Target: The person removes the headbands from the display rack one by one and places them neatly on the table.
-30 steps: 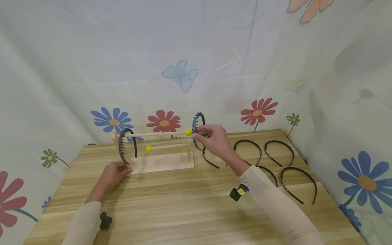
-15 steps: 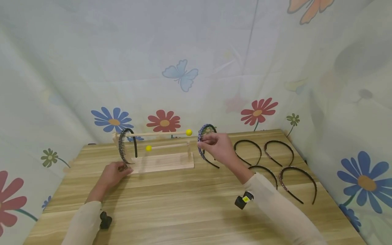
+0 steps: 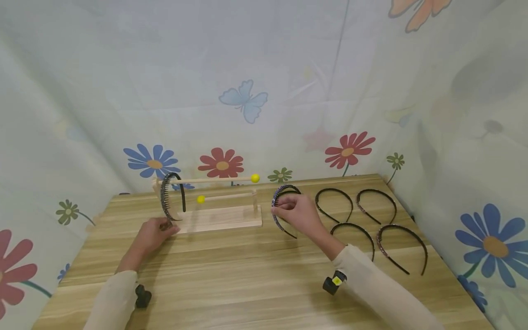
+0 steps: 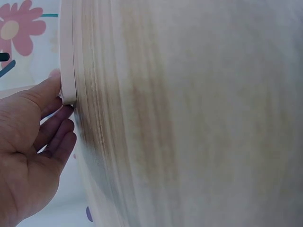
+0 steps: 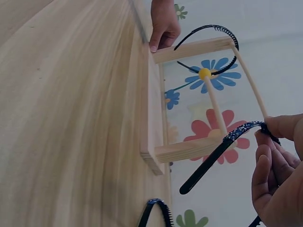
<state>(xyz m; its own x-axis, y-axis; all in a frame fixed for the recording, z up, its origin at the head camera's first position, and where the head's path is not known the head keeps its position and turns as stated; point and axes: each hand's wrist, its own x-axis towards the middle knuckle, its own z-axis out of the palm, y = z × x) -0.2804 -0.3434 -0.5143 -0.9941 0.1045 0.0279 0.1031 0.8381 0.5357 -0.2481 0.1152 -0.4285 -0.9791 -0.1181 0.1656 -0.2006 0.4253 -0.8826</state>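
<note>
My right hand [image 3: 303,215] pinches a blue-sequined toothed headband [image 5: 242,130] between thumb and fingers, right of the wooden rack. In the head view it overlaps another headband lying on the table, so the two are hard to separate. At the rack's left end, my left hand [image 3: 150,236] grips the corner of the base [image 3: 222,220], thumb in front. Over the left part of the upper rod [image 3: 218,180] hangs a dark toothed headband [image 3: 165,197]. The upper rod ends in a yellow ball [image 3: 255,178]; the lower rod has another yellow ball [image 3: 200,199] at its left tip.
Several headbands lie on the right of the wooden table [image 3: 222,284], among them a black one [image 3: 334,189] and a pinkish-sequined one [image 3: 402,226]. A flower-printed cloth [image 3: 264,59] hangs behind and along both sides of the table.
My right hand has carried the blue-sequined headband away from the upper rod's yellow ball, right and down toward the table. The left hand and the rack have stayed put.
</note>
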